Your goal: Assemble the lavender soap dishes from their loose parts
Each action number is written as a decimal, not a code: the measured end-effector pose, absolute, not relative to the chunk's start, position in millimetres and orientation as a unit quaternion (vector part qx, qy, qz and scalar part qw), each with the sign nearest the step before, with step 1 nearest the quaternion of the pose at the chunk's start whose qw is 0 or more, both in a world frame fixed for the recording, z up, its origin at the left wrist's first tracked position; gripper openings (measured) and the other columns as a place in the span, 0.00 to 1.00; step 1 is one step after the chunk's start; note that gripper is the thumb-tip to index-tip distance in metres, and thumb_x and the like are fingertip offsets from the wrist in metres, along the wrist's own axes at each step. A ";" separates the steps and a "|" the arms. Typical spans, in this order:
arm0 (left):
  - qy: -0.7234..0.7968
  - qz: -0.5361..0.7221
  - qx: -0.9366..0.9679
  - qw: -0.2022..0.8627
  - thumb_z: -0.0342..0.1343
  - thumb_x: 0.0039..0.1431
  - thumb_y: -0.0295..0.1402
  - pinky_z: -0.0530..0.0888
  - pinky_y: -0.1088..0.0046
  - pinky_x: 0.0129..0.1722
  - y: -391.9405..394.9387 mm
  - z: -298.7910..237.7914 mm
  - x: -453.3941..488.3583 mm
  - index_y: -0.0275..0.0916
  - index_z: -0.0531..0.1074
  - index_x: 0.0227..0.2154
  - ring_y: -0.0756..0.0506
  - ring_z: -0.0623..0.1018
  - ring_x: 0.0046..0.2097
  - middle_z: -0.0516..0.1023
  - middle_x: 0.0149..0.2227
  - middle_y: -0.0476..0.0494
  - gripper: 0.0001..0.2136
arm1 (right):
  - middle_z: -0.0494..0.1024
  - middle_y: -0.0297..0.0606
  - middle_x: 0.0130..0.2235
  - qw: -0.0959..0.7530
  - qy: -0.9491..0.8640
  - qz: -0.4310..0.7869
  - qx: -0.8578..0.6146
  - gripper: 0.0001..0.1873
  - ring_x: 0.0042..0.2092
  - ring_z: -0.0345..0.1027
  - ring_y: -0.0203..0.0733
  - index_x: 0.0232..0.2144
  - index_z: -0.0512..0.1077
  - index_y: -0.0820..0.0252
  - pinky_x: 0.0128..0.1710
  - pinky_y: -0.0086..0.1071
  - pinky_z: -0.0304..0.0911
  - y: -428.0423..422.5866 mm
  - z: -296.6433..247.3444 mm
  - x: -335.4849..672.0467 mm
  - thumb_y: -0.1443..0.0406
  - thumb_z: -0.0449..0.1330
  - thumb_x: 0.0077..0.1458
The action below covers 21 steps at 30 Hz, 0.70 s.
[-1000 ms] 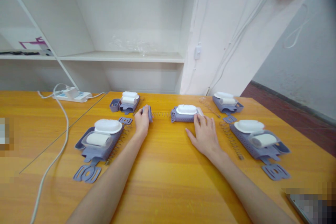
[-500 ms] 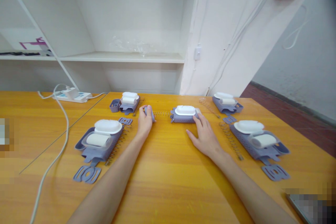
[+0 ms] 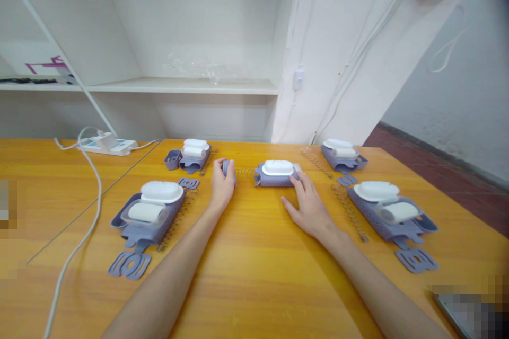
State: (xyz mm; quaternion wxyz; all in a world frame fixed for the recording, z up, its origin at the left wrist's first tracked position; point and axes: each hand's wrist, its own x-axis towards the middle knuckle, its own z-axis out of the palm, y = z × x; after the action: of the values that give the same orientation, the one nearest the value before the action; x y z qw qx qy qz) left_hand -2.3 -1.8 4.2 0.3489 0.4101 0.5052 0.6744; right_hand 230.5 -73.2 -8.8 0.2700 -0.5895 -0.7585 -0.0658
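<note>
My left hand (image 3: pixel 222 186) is closed around a small grey-purple plastic piece (image 3: pixel 229 168), mostly hidden by the fingers. Just right of it, a metal coil spring (image 3: pixel 244 172) lies on the table. Farther right stands a grey-purple perforated plastic box (image 3: pixel 274 181) with a white oval dish (image 3: pixel 277 168) on top. My right hand (image 3: pixel 312 205) rests its fingertips at the box's right end, beside a pale part, its thumb spread apart on the near side. The fingers are not wrapped round the box.
Similar grey-purple sets lie at front left (image 3: pixel 153 222), back left (image 3: pixel 194 156), front right (image 3: pixel 392 217) and back right (image 3: pixel 344 156), with springs beside them. A power strip (image 3: pixel 109 144) and white cable (image 3: pixel 85 233) lie left. A dark flat device (image 3: pixel 465 312) is at lower right.
My left hand has turned slightly and shifted a little to the right with the plastic piece. My right hand stays at the box's right end. The whole view has shifted slightly.
</note>
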 end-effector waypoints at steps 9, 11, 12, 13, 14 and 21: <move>0.549 0.684 0.378 0.297 0.55 0.54 0.43 0.68 0.76 0.23 -0.8 3.3 -11.8 0.41 0.64 0.41 0.49 0.71 0.25 0.70 0.31 0.47 0.15 | 0.53 0.53 0.61 0.267 -0.758 -0.068 -0.591 0.30 0.63 0.45 0.54 0.56 0.57 0.66 0.60 0.49 0.50 -72.5 -9.9 230.2 0.57 0.52 0.55; 0.557 0.686 0.363 0.295 0.52 0.55 0.45 0.66 0.77 0.20 3.0 0.4 -13.5 0.42 0.62 0.42 0.51 0.70 0.22 0.69 0.31 0.48 0.16 | 0.53 0.53 0.61 0.267 -0.760 -0.068 -0.589 0.30 0.63 0.45 0.54 0.56 0.57 0.66 0.59 0.50 0.50 -72.6 -9.5 230.1 0.57 0.52 0.55; 0.556 0.689 0.353 0.302 0.51 0.56 0.46 0.66 0.77 0.19 4.9 -0.9 -13.9 0.43 0.62 0.42 0.52 0.69 0.21 0.68 0.32 0.48 0.16 | 0.53 0.53 0.61 0.267 -0.760 -0.068 -0.588 0.30 0.63 0.45 0.54 0.56 0.57 0.65 0.59 0.50 0.50 -72.7 -9.3 230.1 0.57 0.52 0.55; 0.552 0.695 0.340 0.312 0.51 0.56 0.46 0.66 0.77 0.19 6.8 -1.9 -14.0 0.43 0.61 0.41 0.52 0.70 0.21 0.68 0.32 0.48 0.16 | 0.54 0.53 0.61 0.267 -0.760 -0.068 -0.588 0.29 0.63 0.45 0.54 0.56 0.57 0.66 0.59 0.49 0.50 -72.9 -9.0 229.9 0.57 0.52 0.55; 0.546 0.703 0.324 0.322 0.50 0.57 0.47 0.67 0.76 0.19 8.5 -2.7 -14.1 0.43 0.60 0.41 0.52 0.70 0.21 0.68 0.33 0.48 0.15 | 0.54 0.53 0.61 0.267 -0.760 -0.068 -0.588 0.29 0.63 0.45 0.54 0.56 0.57 0.66 0.59 0.49 0.50 -73.1 -8.8 229.8 0.57 0.52 0.55; 0.508 0.685 0.334 0.403 0.52 0.56 0.45 0.67 0.78 0.17 9.1 -0.5 -10.9 0.43 0.60 0.39 0.53 0.71 0.21 0.68 0.32 0.49 0.14 | 0.53 0.54 0.61 0.261 -0.761 -0.069 -0.589 0.30 0.63 0.45 0.53 0.56 0.57 0.67 0.60 0.48 0.49 -73.5 -8.5 229.3 0.57 0.52 0.55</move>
State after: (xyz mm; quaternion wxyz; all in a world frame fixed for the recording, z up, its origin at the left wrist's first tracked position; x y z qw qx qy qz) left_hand -10.9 9.1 -0.5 0.4027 0.3338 0.5077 0.6846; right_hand 229.3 -73.5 -8.5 0.2614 -0.5892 -0.7614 -0.0694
